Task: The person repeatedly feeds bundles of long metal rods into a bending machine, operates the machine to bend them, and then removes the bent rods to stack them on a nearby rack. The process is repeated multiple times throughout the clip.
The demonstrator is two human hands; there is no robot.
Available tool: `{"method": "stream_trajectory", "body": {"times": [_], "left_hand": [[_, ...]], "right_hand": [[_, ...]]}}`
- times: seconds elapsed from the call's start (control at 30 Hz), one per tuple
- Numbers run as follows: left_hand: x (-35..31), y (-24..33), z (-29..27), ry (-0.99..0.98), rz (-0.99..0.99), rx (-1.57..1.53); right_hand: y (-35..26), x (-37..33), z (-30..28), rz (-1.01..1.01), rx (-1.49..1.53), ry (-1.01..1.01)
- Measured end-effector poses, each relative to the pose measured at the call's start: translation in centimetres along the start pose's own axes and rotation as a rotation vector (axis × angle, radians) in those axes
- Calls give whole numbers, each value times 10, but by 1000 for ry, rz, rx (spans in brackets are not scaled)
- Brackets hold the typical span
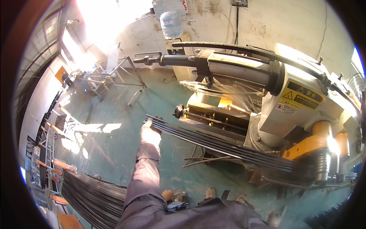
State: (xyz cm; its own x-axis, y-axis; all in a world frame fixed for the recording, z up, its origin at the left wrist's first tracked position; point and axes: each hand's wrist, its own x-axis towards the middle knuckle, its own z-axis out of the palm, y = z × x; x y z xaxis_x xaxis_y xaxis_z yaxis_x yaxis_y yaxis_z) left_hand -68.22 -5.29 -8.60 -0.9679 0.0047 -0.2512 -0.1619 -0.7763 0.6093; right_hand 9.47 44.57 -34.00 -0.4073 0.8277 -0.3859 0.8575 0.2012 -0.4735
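Note:
My left hand (pixel 151 131) reaches forward and closes round the left end of a bundle of thin dark metal tubes (pixel 206 142). Several tubes lie side by side in it, some with a bright shine along them. The bundle runs to the right, slanting down across the front of a machine (pixel 305 107). Its far end blurs beside the machine's yellow arm (pixel 309 147) and a ribbed metal roller (pixel 323 168). I cannot make out my right hand in this view.
At the lower left, a large stack of long dark tubes (pixel 95 194) rests by a rack with orange-sleeved bars (pixel 63 165). Short tube ends (pixel 178 206) lie near my feet. A metal frame table (pixel 114 74) and a water dispenser (pixel 171 24) stand farther back.

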Motion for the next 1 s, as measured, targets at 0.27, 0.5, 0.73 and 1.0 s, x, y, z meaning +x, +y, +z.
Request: {"method": "stream_trajectory", "body": {"times": [0.27, 0.5, 0.73, 1.0], "left_hand": [[23, 32, -35, -60, 78, 114], [52, 44, -59, -99, -234, 200], [53, 49, -81, 5, -189, -78], [-169, -131, -169, 286, -14, 1028]], "right_hand": [[-18, -47, 19, 487, 288, 108], [-47, -65, -12, 421, 307, 122], [-79, -31, -20, 355, 224, -84], [-13, 63, -41, 347, 316, -191]]}}
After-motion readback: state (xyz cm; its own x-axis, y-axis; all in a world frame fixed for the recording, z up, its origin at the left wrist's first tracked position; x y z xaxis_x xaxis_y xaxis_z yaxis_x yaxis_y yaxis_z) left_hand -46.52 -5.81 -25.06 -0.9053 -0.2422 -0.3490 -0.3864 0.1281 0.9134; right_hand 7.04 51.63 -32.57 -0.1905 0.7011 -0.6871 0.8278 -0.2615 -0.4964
